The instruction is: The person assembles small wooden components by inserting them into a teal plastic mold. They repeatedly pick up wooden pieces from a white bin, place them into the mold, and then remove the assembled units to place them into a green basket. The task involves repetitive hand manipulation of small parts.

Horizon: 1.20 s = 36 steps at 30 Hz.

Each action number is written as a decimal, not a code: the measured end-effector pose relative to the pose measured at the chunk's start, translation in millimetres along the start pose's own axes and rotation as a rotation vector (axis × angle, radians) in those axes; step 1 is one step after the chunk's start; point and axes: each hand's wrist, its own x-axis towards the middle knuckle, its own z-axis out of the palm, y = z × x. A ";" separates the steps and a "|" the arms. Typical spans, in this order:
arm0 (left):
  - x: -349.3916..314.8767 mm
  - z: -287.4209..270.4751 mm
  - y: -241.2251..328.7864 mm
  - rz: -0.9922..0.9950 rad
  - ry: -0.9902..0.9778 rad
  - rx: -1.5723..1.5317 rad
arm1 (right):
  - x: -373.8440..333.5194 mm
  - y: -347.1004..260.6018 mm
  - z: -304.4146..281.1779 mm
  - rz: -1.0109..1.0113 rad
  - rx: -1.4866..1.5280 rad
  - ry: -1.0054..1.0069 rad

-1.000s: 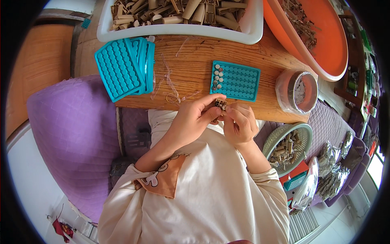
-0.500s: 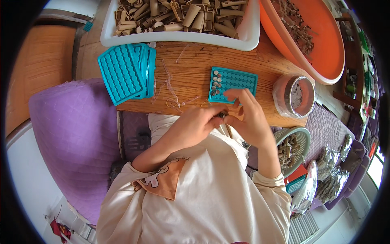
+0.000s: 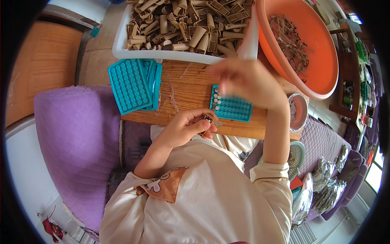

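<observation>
My left hand (image 3: 183,131) is closed around a small brown plastic part (image 3: 208,118) with thin metallic bits sticking out on its right, near the table's front edge. My right hand (image 3: 250,83) is raised over the back of a teal tray (image 3: 237,109), close to the white bin (image 3: 162,56). Motion smears its fingers, so what they hold, if anything, does not show. Small round silvery pieces (image 3: 217,101) sit in the tray's left-hand cups. Many brown plastic parts (image 3: 197,36) of similar colour fill the bin.
Stacked teal trays (image 3: 130,87) stand on the wooden table (image 3: 185,87) at left, beside clear plastic strands (image 3: 173,99). An orange basin (image 3: 323,55) holding brown scraps is at back right. A round container (image 3: 299,112) and a pale green basket (image 3: 298,160) are on the right.
My hands have come apart. The right one has swung up and away over the tray, while the left keeps the brown part, slightly lower and to the left.
</observation>
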 end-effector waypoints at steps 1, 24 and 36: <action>0.3 -1.2 0.2 0.020 0.023 -0.003 | 14.1 2.6 -4.7 0.064 -0.016 0.134; -2.3 -7.4 6.5 0.003 0.136 -0.120 | 136.0 53.3 -37.2 0.150 -1.030 0.276; -4.5 -12.7 0.0 0.012 0.144 -0.189 | 93.1 47.8 -38.4 -0.092 -0.280 0.369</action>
